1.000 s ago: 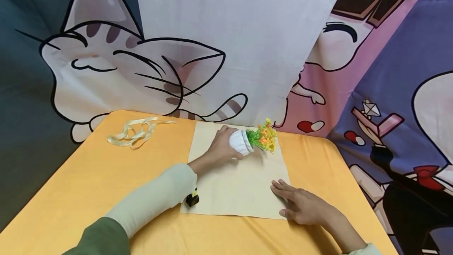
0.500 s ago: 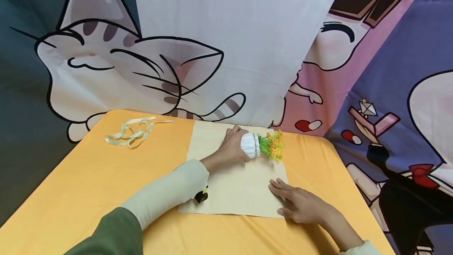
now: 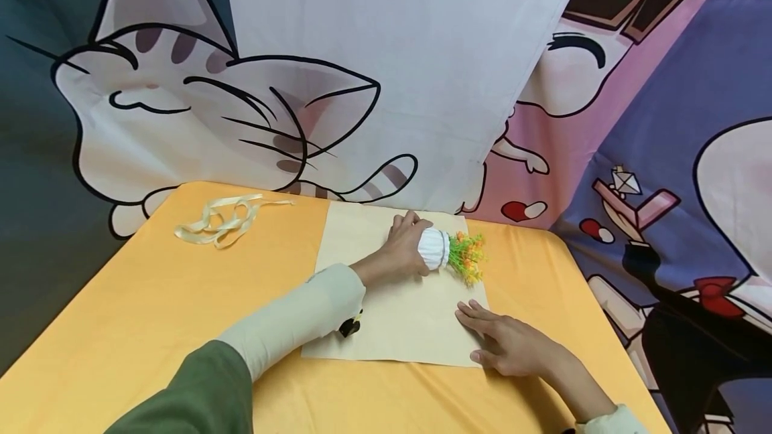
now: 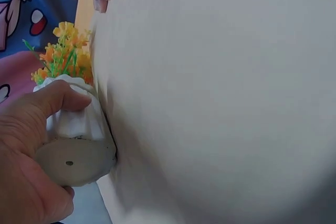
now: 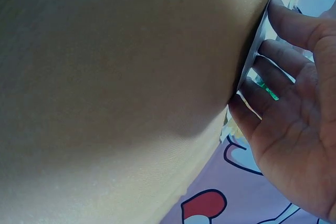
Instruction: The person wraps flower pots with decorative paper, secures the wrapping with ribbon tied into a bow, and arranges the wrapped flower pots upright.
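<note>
My left hand [image 3: 403, 248] grips a small white flowerpot [image 3: 434, 248], tipped on its side over a square beige sheet [image 3: 410, 327]. Green stems with yellow and orange flowers [image 3: 467, 258] stick out of the pot towards the right. In the left wrist view the thumb lies across the pot's pleated white side, and its grey base [image 4: 73, 162] shows a small hole. Down at the sheet's right edge, my right hand [image 3: 509, 342] rests with its fingers stretched out. The right wrist view shows those fingertips [image 5: 244, 108] at the edge of the sheet.
A loose cream ribbon [image 3: 226, 220] lies in loops at the back left of the table, on a yellow cloth [image 3: 199, 307]. Behind the table hangs a curtain [image 3: 422, 86] printed with a cartoon cat and figures.
My left hand has shifted to the right with the flowerpot and turned it, so the flowers swing from pointing up and right to slightly downward. My right hand stays in place.
</note>
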Available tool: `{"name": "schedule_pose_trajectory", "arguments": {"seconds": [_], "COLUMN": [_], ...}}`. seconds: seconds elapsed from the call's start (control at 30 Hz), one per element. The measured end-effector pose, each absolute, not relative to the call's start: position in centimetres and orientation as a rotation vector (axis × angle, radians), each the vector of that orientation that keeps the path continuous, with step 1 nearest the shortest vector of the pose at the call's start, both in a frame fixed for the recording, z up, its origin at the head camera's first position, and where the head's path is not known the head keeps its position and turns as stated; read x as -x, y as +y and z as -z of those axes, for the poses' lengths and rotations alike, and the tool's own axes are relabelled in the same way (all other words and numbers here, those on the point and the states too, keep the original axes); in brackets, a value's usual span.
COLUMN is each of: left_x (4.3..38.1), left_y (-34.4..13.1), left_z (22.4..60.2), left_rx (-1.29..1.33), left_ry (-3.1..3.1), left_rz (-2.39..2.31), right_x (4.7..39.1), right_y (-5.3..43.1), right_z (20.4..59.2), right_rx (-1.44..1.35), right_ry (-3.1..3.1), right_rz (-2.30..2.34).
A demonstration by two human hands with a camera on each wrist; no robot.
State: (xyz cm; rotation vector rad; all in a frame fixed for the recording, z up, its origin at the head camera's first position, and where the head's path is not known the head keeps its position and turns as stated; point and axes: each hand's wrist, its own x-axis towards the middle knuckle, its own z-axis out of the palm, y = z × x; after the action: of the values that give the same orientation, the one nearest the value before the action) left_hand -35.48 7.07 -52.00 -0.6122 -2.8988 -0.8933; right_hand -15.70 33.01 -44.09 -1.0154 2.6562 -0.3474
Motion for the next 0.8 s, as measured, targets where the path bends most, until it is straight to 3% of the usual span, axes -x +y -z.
{"name": "schedule_pose_trajectory", "arguments": {"seconds": [0.23,0.53,0.8], "left_x": [35.2,29.6,29.3], "left_y": [6.8,5.3,5.2], "left_z": [50.9,43.9,43.6], "left_rx": [0.658,0.681,0.688], "left_ry": [-2.927,-2.971,-2.965], "left_rz": [0.921,0.952,0.934], "right_x": [15.7,15.6,15.6], "right_y": [33.0,33.1,33.1], "right_z": [44.0,44.1,44.3], "right_rx": [0.987,0.996,1.001], "right_ry": [2.653,2.662,2.663], "right_rz": [0.349,0.347,0.351]}}
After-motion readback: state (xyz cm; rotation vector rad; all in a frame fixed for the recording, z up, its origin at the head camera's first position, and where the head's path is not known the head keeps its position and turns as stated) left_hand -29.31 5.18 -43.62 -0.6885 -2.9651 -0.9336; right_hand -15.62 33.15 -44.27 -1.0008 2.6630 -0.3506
